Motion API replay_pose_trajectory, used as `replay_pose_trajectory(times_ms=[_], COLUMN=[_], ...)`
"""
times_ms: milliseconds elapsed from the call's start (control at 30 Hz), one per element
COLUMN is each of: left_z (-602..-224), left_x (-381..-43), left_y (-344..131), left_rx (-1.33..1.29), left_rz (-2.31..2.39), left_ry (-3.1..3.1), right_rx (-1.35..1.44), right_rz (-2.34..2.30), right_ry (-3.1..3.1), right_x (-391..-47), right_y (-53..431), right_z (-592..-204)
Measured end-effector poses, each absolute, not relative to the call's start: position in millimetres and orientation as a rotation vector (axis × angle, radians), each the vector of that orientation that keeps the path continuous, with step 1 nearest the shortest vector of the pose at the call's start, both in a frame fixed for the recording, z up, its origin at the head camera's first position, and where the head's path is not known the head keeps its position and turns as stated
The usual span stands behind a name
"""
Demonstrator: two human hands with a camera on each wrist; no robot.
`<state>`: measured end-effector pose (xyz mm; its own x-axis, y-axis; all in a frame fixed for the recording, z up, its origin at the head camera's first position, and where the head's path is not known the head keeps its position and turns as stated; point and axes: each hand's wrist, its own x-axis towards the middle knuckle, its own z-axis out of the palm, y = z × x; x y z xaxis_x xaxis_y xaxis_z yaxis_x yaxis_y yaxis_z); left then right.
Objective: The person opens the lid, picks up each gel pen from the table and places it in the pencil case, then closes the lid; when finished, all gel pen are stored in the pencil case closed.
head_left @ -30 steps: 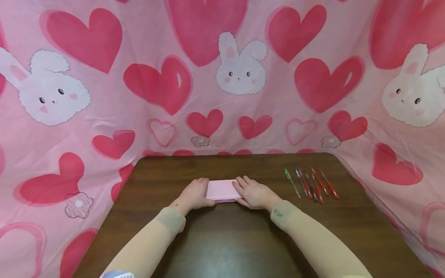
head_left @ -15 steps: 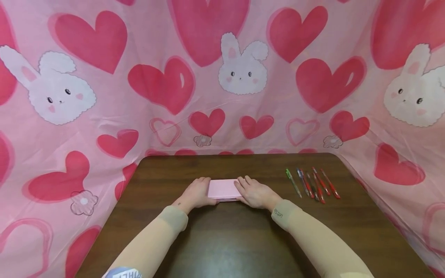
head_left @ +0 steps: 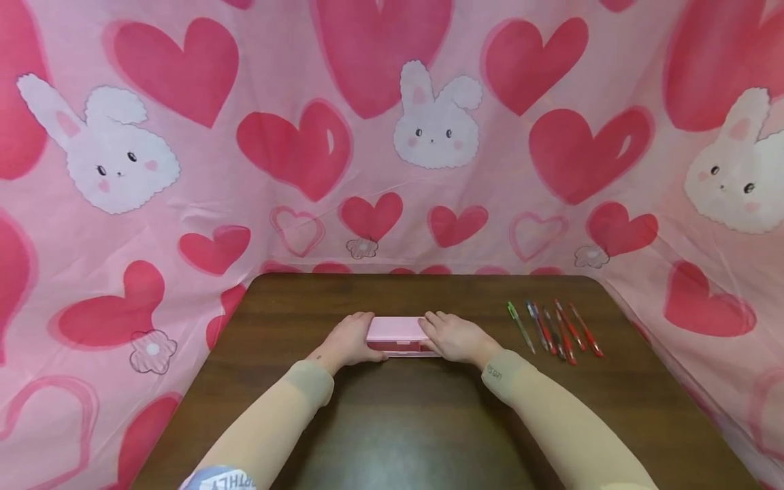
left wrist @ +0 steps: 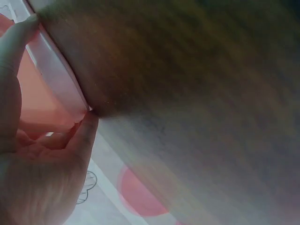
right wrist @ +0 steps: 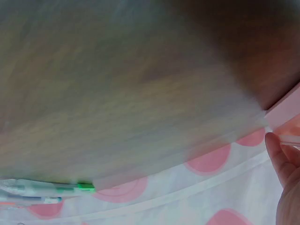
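Observation:
A pink pencil box (head_left: 397, 329) lies across the middle of the wooden table, its lid raised along the near edge so a gap into the inside shows. My left hand (head_left: 350, 338) holds the left end, thumb at the near lower edge and fingers at the back corner. In the left wrist view, the thumb and fingers bracket the end of the box (left wrist: 54, 70). At the right end, my right hand (head_left: 454, 337) grips the lid, fingers on top and thumb at the opening. The right wrist view catches only part of that hand (right wrist: 290, 192) beside the box corner.
To the right of the box lie several pens, among them a green pen (head_left: 520, 327) and red pens (head_left: 566, 333). Behind the dark wooden table (head_left: 392, 422) and along its sides hangs a pink cloth (head_left: 429, 190) with hearts and rabbits.
The lid was closed in the earlier frames; its near edge is now lifted, showing the inside. Both hands stay at the ends of the box. The head view has shifted slightly.

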<state>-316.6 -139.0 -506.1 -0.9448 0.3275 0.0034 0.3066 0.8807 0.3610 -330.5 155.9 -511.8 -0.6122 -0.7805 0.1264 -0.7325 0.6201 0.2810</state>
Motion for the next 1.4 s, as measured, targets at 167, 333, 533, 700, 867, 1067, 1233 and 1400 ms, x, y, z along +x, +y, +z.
replay_pose_trajectory(times_ms=[167,333,533,700,867,1067,1233,1400], left_z=[-509.4,-510.6,-511.5,-509.1,-506.0,-506.0,-508.3,-508.7], left_x=[-318.6,-317.8,-316.7,-315.1,-312.6,-309.8,-310.5,-310.2], left_y=[-142.3,-149.6,-158.4,-160.7,-158.6,-155.2,-155.3,-154.5], left_rx=[0.462,0.412,0.422,0.385,0.349,0.362,0.38,0.365], left_rz=[0.576,0.689,0.79,0.868,0.934,0.986,1.067,1.108], left_ry=[2.98,2.941,2.919,2.897,2.886,2.884,2.864,2.85], right_rx=[1.211,1.15,1.108,1.103,1.03,0.876,0.769,0.656], right_rz=[-0.154,0.063,0.333,0.395,0.462,0.63,0.756,0.808], right_ry=[-2.693,-2.74,-2.544,-2.417,-2.443,-2.45,-2.438,-2.463], right_x=[-333.1,-334.3,-333.4,-333.5,-337.0,-344.8,-353.3,-360.5], right_y=[157.5,158.1,160.4,162.4,164.9,164.6,160.9,156.2], right_z=[-508.7,-510.6,-510.7,-508.8,-508.8,-507.3,-501.4,-497.3])
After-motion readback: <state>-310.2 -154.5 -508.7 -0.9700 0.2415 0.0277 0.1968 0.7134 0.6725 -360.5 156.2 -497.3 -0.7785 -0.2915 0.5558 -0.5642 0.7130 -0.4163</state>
